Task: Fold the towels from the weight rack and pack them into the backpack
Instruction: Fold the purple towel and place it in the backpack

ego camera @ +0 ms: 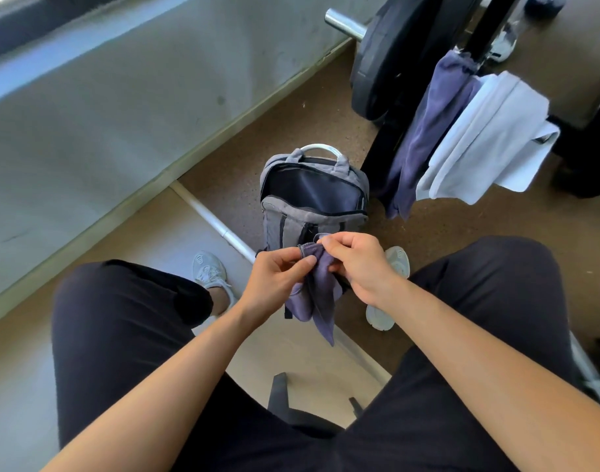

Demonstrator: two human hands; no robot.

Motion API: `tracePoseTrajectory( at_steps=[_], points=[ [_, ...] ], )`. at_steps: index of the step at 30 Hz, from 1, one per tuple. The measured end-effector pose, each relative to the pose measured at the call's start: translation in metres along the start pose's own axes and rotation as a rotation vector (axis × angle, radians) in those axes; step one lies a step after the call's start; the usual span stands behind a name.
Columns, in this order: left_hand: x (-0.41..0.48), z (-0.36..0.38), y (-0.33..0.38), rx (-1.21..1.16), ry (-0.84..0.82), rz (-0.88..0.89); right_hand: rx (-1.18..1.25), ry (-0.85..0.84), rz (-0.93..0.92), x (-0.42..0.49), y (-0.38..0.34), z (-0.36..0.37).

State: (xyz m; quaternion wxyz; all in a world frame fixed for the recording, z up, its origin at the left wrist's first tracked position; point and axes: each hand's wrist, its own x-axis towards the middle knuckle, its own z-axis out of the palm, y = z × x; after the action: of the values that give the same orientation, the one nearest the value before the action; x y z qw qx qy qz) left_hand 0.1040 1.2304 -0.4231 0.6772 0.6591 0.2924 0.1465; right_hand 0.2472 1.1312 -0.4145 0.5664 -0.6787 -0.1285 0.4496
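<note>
Left hand (278,277) and right hand (356,264) pinching purple towel (313,298) between them — open backpack (312,195) just beyond

- Bright, soft daylight comes from the window (8,5), far up-left of the grip (left hand (274,281) and right hand (356,264) pinching the purple cloth (317,298)).
- Glare whitens the pale towel (489,131) up-right of the grip.
- Faint, soft-edged shadows lie below it.
- Edges bow outward; corners go soft.
</note>
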Motion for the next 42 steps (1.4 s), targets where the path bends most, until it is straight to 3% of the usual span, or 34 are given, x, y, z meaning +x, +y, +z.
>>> tracePoseTrajectory(
  at_steps=[2,4,6,9,11,13,17,20,26,34,39,42],
  points=[
    [0.001,-0.001,0.000,0.038,0.010,0.034,-0.230,0.002,-0.115,-0.001,-0.006,-0.007],
    [0.003,-0.005,-0.001,0.074,0.053,0.069,-0.649,-0.009,-0.260,0.001,-0.014,-0.020],
    [0.007,-0.012,-0.004,0.131,0.096,0.096,-0.996,-0.054,-0.266,0.001,-0.020,-0.034],
    [0.010,-0.017,-0.004,0.225,0.062,0.131,-1.265,-0.059,-0.231,-0.002,-0.022,-0.041],
    [0.010,-0.018,-0.002,0.252,-0.012,0.147,-1.236,-0.076,-0.314,-0.005,-0.023,-0.037],
    [0.009,-0.018,0.000,0.293,-0.101,0.180,-1.051,-0.169,-0.392,-0.006,-0.024,-0.028],
    [0.008,-0.018,0.003,0.361,-0.135,0.278,-0.820,-0.366,-0.386,-0.005,-0.019,-0.010],
    [0.006,-0.018,0.003,0.270,-0.108,0.218,-0.815,-0.317,-0.393,-0.002,-0.018,-0.011],
    [0.008,-0.023,0.008,0.028,-0.203,-0.063,-0.681,-0.236,-0.466,-0.003,-0.025,-0.025],
    [0.012,-0.020,-0.014,0.207,-0.253,-0.027,-0.593,-0.141,-0.505,-0.004,-0.039,-0.039],
    [0.016,-0.015,-0.018,0.149,-0.239,-0.081,-0.572,-0.088,-0.524,-0.006,-0.042,-0.037],
    [0.018,-0.015,-0.029,0.396,-0.281,-0.031,-0.529,-0.043,-0.528,-0.008,-0.047,-0.037]
  ],
)
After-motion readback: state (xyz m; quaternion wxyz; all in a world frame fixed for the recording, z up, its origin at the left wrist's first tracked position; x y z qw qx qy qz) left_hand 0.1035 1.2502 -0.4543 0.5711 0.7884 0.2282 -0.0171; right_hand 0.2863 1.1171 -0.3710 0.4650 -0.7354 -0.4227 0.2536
